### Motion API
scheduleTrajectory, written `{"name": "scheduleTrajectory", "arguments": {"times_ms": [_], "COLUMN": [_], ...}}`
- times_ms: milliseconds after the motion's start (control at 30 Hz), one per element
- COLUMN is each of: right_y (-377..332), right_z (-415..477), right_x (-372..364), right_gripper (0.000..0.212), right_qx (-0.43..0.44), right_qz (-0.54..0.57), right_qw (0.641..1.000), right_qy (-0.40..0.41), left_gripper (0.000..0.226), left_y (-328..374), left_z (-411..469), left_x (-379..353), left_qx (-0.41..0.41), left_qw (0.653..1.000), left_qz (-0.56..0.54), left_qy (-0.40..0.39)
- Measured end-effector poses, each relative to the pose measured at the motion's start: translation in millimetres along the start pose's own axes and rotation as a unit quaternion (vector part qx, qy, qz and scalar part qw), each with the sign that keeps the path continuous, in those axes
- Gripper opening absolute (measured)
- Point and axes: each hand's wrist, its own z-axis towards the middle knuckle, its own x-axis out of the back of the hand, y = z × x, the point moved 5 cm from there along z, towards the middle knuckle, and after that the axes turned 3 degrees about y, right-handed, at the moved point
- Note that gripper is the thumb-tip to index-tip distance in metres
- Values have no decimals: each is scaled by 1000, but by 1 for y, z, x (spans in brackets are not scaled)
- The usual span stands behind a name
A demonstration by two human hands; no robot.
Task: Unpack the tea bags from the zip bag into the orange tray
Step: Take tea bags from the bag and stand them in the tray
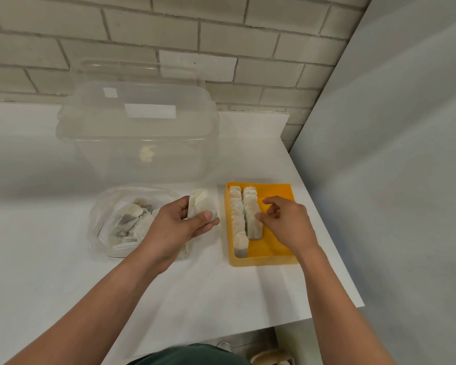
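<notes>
Your left hand (179, 225) grips a small stack of tea bags (202, 202), with its fingers (184, 206) curled round the far edge and the thumb pressed on the near face. The hand is raised over the right edge of the zip bag (116, 222). That clear bag lies on the white tabletop (63, 259), and more tea bags show through its plastic.

Just to the right of the stack sits the orange tray (271, 259), flat on the tabletop near the right edge. Two rows of tea bags stand on edge in its left part. The left row (237, 222) runs along the tray's left wall, almost from back to front. The right row (252, 214) lies against it and stops short of the front wall.

Your right hand (287, 219) hovers over the tray, its fingers loosely bent and grasping nothing. The thumb tip is at the side of the right row, but you cannot tell whether it touches.

Behind the zip bag stands a large clear plastic box (142, 143) with a lid, close to the brick wall (221, 35).
</notes>
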Motion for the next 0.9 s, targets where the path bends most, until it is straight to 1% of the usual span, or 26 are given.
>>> {"name": "scheduleTrajectory", "arguments": {"times_ms": [67, 100, 167, 200, 267, 300, 433, 533, 700, 800, 900], "right_y": [-26, -39, -60, -66, -72, -73, -70, -68, -69, -68, -63], "right_z": [-8, -13, -22, -26, -32, -33, -35, -37, -42, -42, -41], "right_x": [12, 15, 13, 9, 0, -2, 0, 1, 2, 4, 8], "right_gripper": [25, 20, 19, 22, 28, 27, 10, 8, 16, 11, 6], "right_qx": [33, 40, 27, 17, 10, 13, 2, 0, 5, 13, 13], "right_qz": [103, 168, 285, 315, 320, 311, 331, 347, 355, 338, 338], "right_qw": [994, 985, 956, 942, 930, 931, 935, 932, 924, 929, 932], "right_qy": [14, 0, -68, -113, -181, -190, -129, -104, -140, -147, -130], "left_gripper": [25, 27, 31, 33, 34, 34, 32, 31, 31, 29, 24], "left_y": [3, 4, 6, 7, 9, 9, 7, 5, 7, 6, 1], "left_z": [-1, -3, -5, -6, -7, -8, -10, -10, -12, -11, -10], "left_x": [-4, -6, -11, -13, -17, -18, -21, -21, -20, -19, -19], "left_qx": [0, 3, 8, 10, 12, 13, 25, 20, 5, 10, 26], "left_qw": [1000, 1000, 1000, 999, 998, 998, 997, 998, 998, 998, 998], "left_qz": [6, 7, 8, 10, 18, 21, 0, -5, 8, 10, 8], "left_qy": [-7, -11, -26, -36, -54, -61, -67, -66, -62, -60, -58]}}
